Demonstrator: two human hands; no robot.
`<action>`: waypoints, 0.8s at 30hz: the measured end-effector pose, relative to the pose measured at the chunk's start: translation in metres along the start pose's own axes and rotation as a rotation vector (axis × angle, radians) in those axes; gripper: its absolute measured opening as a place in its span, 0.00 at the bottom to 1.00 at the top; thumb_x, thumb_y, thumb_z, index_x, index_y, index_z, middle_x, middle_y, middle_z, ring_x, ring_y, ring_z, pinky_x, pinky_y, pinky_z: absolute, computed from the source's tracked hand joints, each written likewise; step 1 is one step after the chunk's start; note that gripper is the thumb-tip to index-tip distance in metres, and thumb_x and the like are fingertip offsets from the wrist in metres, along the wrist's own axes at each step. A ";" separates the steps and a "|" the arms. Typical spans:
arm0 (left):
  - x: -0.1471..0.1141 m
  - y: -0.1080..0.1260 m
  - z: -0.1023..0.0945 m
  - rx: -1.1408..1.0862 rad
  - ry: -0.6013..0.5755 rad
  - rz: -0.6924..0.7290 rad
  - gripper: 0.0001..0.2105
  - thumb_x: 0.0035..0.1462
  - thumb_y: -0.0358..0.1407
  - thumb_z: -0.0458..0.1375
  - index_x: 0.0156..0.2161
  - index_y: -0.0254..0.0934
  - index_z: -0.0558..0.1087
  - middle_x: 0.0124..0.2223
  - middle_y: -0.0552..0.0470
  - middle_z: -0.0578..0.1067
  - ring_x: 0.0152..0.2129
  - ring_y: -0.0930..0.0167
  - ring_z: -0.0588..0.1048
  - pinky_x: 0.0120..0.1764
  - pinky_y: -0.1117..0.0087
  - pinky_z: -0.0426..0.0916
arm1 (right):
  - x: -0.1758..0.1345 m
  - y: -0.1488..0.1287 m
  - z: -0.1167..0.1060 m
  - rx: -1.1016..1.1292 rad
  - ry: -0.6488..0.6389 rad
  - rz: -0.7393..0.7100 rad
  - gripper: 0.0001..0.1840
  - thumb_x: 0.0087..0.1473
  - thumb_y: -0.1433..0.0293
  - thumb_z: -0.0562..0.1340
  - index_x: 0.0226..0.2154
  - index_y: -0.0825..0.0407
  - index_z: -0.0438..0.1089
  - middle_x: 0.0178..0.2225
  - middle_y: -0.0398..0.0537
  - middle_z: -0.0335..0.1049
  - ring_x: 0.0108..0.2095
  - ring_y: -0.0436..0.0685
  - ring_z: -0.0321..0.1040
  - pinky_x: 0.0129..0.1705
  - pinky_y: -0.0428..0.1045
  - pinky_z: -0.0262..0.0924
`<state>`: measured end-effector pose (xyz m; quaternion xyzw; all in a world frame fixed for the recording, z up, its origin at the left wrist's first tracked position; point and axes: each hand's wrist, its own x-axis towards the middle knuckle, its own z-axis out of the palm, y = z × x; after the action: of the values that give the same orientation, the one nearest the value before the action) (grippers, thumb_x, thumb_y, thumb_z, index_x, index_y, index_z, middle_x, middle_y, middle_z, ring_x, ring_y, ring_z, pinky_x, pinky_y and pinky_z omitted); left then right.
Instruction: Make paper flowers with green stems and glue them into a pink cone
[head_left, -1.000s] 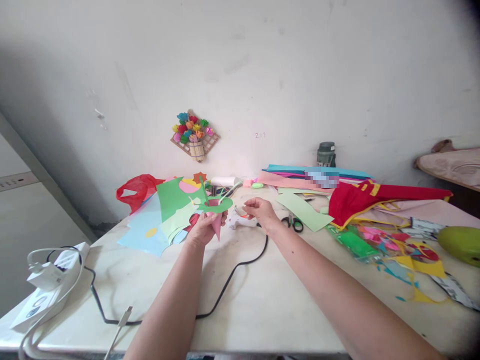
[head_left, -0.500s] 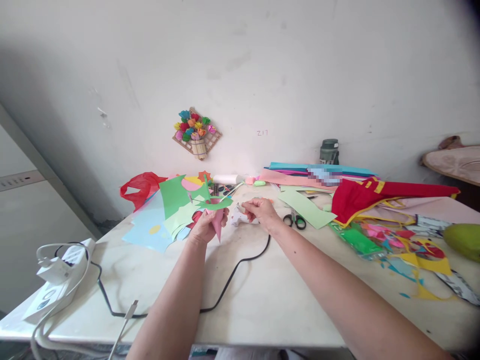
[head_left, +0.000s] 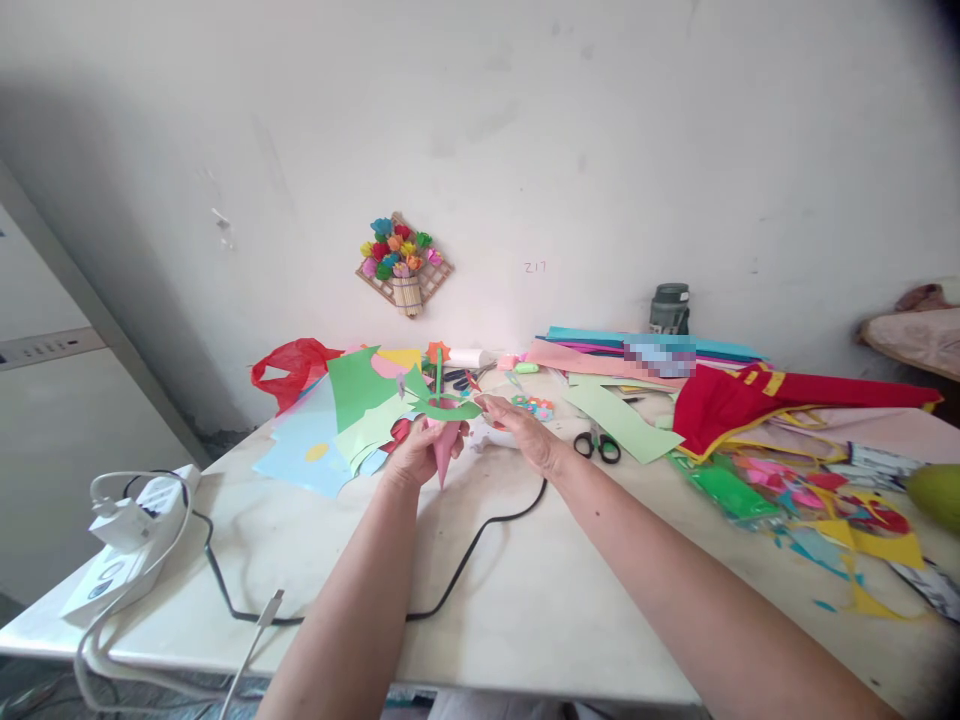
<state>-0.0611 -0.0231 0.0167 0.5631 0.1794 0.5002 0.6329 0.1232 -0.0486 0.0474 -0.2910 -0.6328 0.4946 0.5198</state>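
Pink paper cone (head_left: 444, 460) with a green collar (head_left: 459, 411), held above a pale table (head_left: 570, 620); clock directions are taken from the cone, with 12 towards the wall.

Nearest, at 8 o'clock, lie a white cable (head_left: 270, 607) and, beyond its plug, a power strip (head_left: 131, 550). A black cable (head_left: 487, 520) bends through 5 o'clock, leaving the table before the forearms largely free of paper.

The left hand (head_left: 416, 458) curls closed about the cone below the collar. This grip presumably steadies a pointed form that would hardly stand by itself, and leaves the mouth exposed. The cone hangs point downward, its collar spread nearly level. The right hand (head_left: 517, 430) meets the collar's edge at 2 o'clock, fingers extended and close together; whether they pinch anything cannot be told. It partly covers a white tool (head_left: 484, 438), lying within easy reach.

Scissors (head_left: 598, 446) rest at 3 o'clock, handles towards the person, apparently for ready pickup. Sheets (head_left: 300, 450) fan out at 9 o'clock; a red bag (head_left: 296, 365) sits at 10. Farthest, a bottle (head_left: 669, 310) stands at 2 o'clock, and a flower ornament (head_left: 405, 265) hangs near 12.
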 end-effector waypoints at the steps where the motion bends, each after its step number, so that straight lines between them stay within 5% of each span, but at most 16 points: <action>1: 0.000 0.000 0.000 0.010 -0.002 -0.012 0.19 0.40 0.44 0.62 0.35 0.32 0.69 0.29 0.46 0.72 0.16 0.76 0.66 0.20 0.73 0.58 | 0.000 -0.001 0.002 -0.014 -0.024 -0.020 0.19 0.49 0.55 0.56 0.38 0.49 0.70 0.44 0.46 0.66 0.47 0.52 0.59 0.47 0.48 0.53; 7: 0.000 0.001 0.002 0.064 -0.041 -0.063 0.21 0.39 0.43 0.63 0.37 0.32 0.69 0.29 0.45 0.73 0.17 0.74 0.68 0.20 0.74 0.60 | 0.006 -0.003 0.009 -0.029 -0.061 0.019 0.23 0.50 0.51 0.52 0.28 0.54 0.68 0.25 0.45 0.68 0.32 0.52 0.64 0.37 0.47 0.56; 13: 0.001 0.002 0.003 0.105 -0.080 -0.082 0.19 0.40 0.42 0.62 0.37 0.31 0.70 0.28 0.44 0.73 0.17 0.73 0.69 0.19 0.74 0.61 | 0.017 -0.014 0.007 -0.089 -0.032 0.083 0.21 0.48 0.54 0.54 0.22 0.55 0.66 0.18 0.43 0.67 0.26 0.51 0.63 0.36 0.47 0.55; 20: 0.002 0.004 0.007 0.108 -0.146 -0.112 0.16 0.44 0.40 0.60 0.38 0.33 0.70 0.30 0.44 0.74 0.17 0.72 0.70 0.19 0.74 0.61 | 0.019 -0.030 0.007 -0.018 -0.396 0.151 0.21 0.47 0.54 0.55 0.22 0.55 0.69 0.19 0.46 0.69 0.22 0.51 0.64 0.31 0.47 0.57; 24: 0.002 0.004 0.007 0.132 -0.146 -0.111 0.15 0.44 0.40 0.60 0.36 0.32 0.70 0.30 0.44 0.73 0.17 0.73 0.70 0.20 0.74 0.61 | 0.021 -0.026 0.010 -0.065 -0.368 0.178 0.23 0.48 0.52 0.54 0.20 0.55 0.69 0.18 0.45 0.68 0.20 0.50 0.62 0.29 0.47 0.58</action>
<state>-0.0565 -0.0260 0.0229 0.6277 0.1964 0.4091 0.6325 0.1118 -0.0422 0.0796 -0.2673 -0.7045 0.5627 0.3400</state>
